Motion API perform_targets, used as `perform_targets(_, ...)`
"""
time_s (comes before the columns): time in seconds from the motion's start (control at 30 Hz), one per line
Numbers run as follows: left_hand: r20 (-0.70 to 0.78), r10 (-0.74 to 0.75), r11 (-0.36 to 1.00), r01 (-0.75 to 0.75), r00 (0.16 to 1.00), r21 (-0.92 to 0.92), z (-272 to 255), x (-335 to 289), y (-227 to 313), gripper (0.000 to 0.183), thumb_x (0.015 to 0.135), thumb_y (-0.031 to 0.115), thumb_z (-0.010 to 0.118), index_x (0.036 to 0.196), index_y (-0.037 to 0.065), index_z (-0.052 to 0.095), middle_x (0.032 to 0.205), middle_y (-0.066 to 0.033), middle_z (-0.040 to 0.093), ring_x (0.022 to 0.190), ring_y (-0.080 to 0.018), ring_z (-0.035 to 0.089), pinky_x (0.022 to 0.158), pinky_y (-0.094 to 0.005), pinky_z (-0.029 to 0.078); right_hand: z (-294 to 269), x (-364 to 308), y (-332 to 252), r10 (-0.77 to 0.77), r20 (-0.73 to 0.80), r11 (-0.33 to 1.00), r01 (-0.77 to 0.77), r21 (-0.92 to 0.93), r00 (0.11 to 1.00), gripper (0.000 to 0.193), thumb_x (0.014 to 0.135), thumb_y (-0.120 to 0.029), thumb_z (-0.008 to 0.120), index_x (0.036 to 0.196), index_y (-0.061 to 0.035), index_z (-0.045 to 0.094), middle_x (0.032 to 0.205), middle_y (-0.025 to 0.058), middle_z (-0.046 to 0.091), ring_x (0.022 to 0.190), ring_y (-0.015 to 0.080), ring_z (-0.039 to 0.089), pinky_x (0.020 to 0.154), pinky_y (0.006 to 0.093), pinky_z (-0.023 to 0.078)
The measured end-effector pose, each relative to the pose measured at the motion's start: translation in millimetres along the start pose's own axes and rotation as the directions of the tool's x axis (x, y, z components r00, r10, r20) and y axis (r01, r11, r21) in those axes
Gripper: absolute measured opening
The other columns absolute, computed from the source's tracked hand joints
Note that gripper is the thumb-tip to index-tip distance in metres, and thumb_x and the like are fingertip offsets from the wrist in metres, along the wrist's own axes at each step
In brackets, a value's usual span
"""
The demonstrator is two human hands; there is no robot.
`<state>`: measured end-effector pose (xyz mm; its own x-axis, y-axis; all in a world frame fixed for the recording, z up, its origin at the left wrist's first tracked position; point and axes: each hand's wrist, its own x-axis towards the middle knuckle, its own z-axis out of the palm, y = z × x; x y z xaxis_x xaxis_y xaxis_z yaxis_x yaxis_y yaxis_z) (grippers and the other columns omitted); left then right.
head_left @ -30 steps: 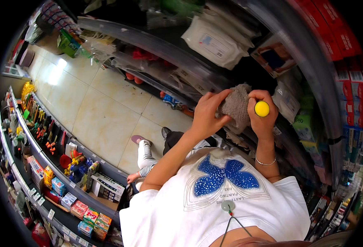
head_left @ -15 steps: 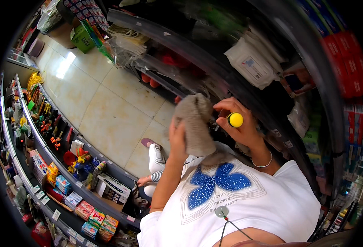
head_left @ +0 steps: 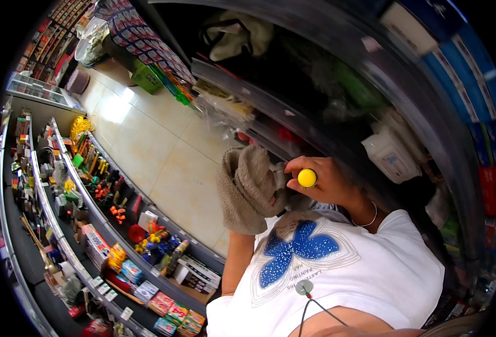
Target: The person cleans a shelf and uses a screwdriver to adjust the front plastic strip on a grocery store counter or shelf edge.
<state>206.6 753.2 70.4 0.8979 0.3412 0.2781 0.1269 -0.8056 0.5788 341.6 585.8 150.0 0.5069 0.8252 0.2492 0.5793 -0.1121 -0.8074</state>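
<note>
A grey-brown fluffy cloth (head_left: 248,188) is bunched over my left hand (head_left: 272,200), hiding nearly all of it; only a bit of skin shows at the cloth's right side. The left forearm rises into the cloth from below. To its right, my right hand (head_left: 329,182) is closed round a stick-like thing with a round yellow end (head_left: 307,178) and a dark rim. That thing is seen end-on, so its length and kind are hidden. The fingertips of the right hand come close to the cloth's edge; whether they touch it I cannot tell.
Dark shelving (head_left: 315,132) runs close along my right, holding a white plastic pack (head_left: 391,157) and bagged goods. Blue boxes (head_left: 456,78) stand at the far right. On the left, shelves carry small boxes (head_left: 161,303) and tools. A tiled floor (head_left: 163,157) lies between, with a green box (head_left: 145,77) farther off.
The cloth has moved left and spread from a long hanging bundle into a wrap over my left hand. My right hand has shifted slightly left, still holding the yellow-ended thing. The view has turned.
</note>
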Motion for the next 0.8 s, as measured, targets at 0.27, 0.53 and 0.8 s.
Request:
perform_targets(0.27, 0.039, -0.231, 0.748, 0.204, 0.972, -0.631, -72, 93, -31, 0.063, 0.08, 0.037, 0.062, 0.132, 0.005, 0.049, 0.126, -0.013, 0.056, 0.107, -0.0329, 0.056, 0.091, -0.0431, 0.046, 41, 88, 14, 0.029, 0.037, 0.997, -0.027, -0.078, 0.999, 0.027, 0.079, -0.017, 0.076, 0.097, -0.0061, 0.06, 0.085, 0.0121, 0.068, 0.076, 0.0309, 0.068, 0.064, 0.0328, 0.052)
perform_targets(0.53, 0.434, -0.024, -0.494, 0.366, 0.901, -0.789, -77, 141, -179, 0.053, 0.091, 0.03, 0.055, 0.136, 0.005, 0.043, 0.124, -0.0141, 0.057, 0.103, -0.0242, 0.061, 0.082, -0.0375, 0.053, 90, 161, 7, 0.237, -0.147, 0.958, -0.256, -0.132, 0.96, 0.033, 0.073, -0.015, 0.075, 0.102, -0.0058, 0.062, 0.088, 0.0158, 0.068, 0.078, 0.0344, 0.067, 0.066, 0.0388, 0.052)
perform_targets(0.8, 0.012, -0.283, 0.231, 0.081, 0.959, -0.97, -170, 269, -178, 0.047, 0.093, 0.001, 0.051, 0.139, 0.002, 0.038, 0.134, -0.0109, 0.049, 0.119, -0.0191, 0.051, 0.102, -0.0325, 0.04, 108, 179, 2, 0.441, -0.099, 0.889, -0.449, -0.089, 0.892, 0.036, 0.075, -0.018, 0.075, 0.107, -0.0064, 0.062, 0.091, 0.0182, 0.067, 0.08, 0.0344, 0.066, 0.069, 0.039, 0.053)
